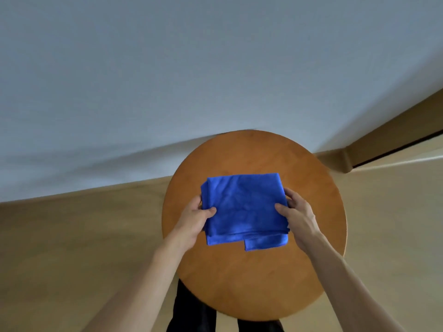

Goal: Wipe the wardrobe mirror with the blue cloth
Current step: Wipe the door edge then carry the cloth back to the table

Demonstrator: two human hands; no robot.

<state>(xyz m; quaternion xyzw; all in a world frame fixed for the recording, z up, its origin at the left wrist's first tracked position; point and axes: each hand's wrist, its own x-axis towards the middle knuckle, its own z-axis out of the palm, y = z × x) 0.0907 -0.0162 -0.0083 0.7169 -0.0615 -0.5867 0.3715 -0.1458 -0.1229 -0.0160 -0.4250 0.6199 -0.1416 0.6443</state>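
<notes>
Blue cloth [244, 209], folded, sat over round wooden table [251, 283], contact unclear | left hand [194, 219] and right hand [297, 216] each pinched a side edge | step: pickup | next, I judged: lift, find mirror, not in view.

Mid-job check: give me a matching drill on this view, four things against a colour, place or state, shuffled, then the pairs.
Things:
1. cloth
2. table
3. left hand
4. wall

Descriptions:
a. round, orange-brown
b. white, beyond the table
c. folded, blue
d. pinches the cloth's left edge

Pairs: 1-c, 2-a, 3-d, 4-b
</notes>
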